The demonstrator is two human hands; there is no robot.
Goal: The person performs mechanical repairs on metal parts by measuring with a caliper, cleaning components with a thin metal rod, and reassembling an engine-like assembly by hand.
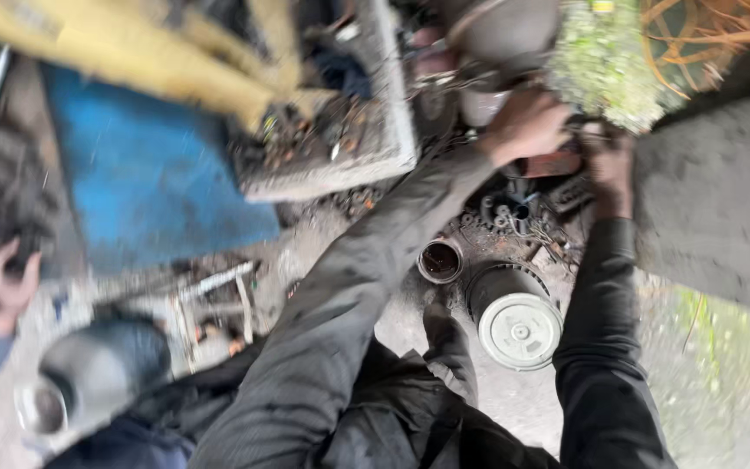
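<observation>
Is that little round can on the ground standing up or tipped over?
Standing up. The small round can sits on the dirty ground with its open mouth facing up, dark inside, beside the bigger round drum.

Blue panel (145,169); yellow beam (123,48); pale cream disc-faced drum (518,323); rusty dark-mouthed can (440,260); reddish-brown part (553,163); orange wire frame (696,35); grey-black sleeves (340,313).

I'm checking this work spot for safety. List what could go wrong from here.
1. Both hands, left hand and right hand, are bare among loose metal parts; fingers could get cut or pinched.
2. The round metal drum and the small can stand close by the shoe; a step back might knock them over.
3. Another person's hand works nearby; they could collide.
</observation>
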